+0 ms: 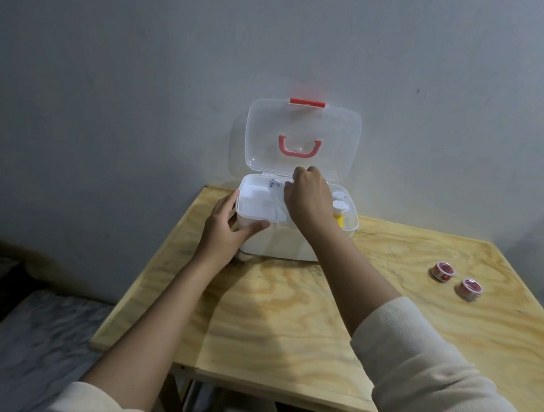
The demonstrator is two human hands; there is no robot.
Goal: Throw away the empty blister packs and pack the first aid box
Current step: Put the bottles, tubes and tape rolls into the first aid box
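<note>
The white first aid box [280, 245] stands open at the table's back edge, its clear lid [261, 128] with a pink handle upright against the wall. My left hand [225, 231] grips the box's front left corner. My right hand [308, 199] reaches down into the box over the white inner tray [257, 204], fingers curled at a small printed item [275, 183]; whether it is pinched is hidden. A yellow bottle with a white cap [339, 212] stands in the box's right side. No blister packs are in sight.
Two small red-and-white tape rolls [442, 271] [470, 289] lie on the plywood table [286, 323] to the right. The wall is right behind the box. A grey bed lies low at the left.
</note>
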